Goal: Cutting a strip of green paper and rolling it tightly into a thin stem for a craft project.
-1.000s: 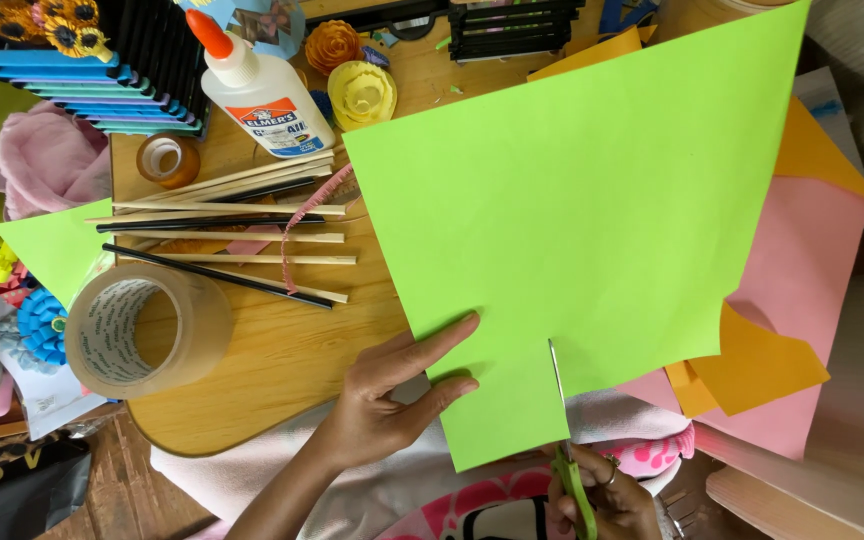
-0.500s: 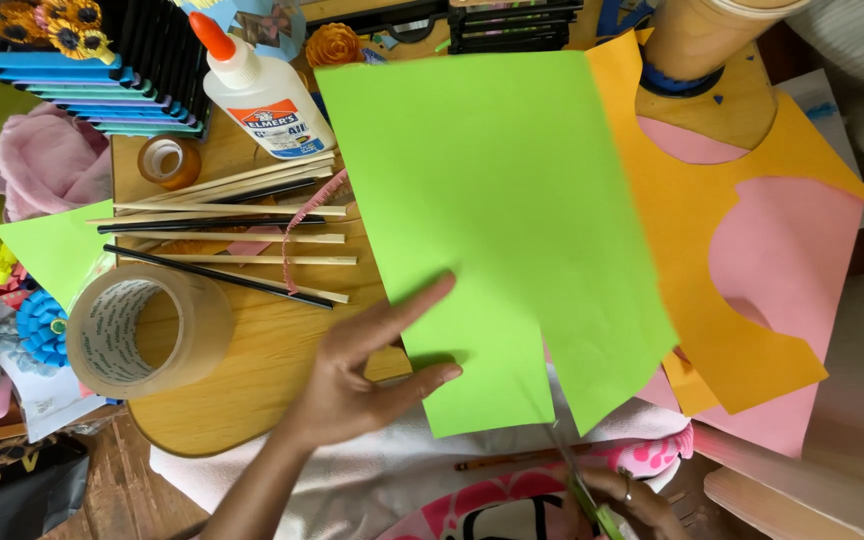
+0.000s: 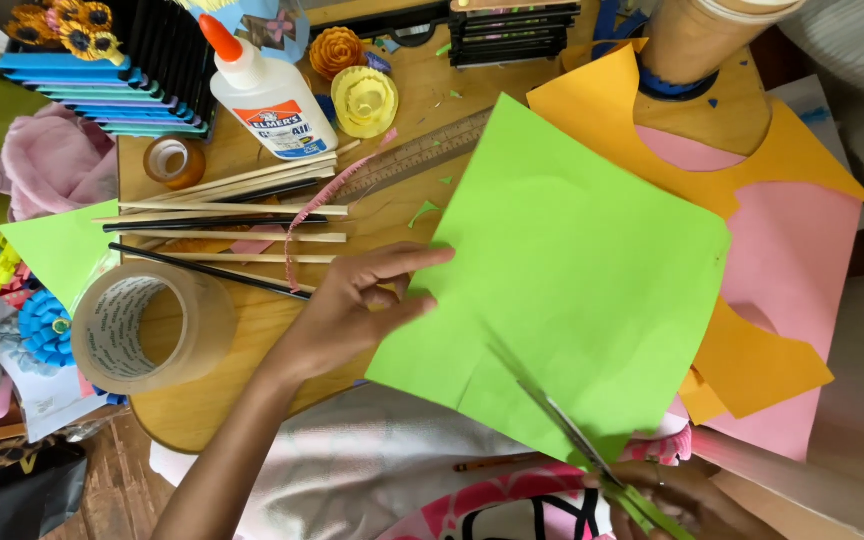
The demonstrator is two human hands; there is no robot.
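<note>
A light green paper sheet lies tilted over the round wooden board. My left hand grips its left edge, fingers spread on top. My right hand, at the bottom edge of the view, holds green-handled scissors whose blades point up-left into the sheet's lower edge. A short cut shows in the paper near the blades.
Orange paper and pink paper lie under the green sheet at right. A clear tape roll, wooden sticks, a white glue bottle, a ruler, and yellow and orange paper flowers crowd the board's left and back.
The green sheet has been turned and shifted right. My left hand moved up onto its left edge. The scissors came up from the bottom, their blades now over the paper's lower part.
</note>
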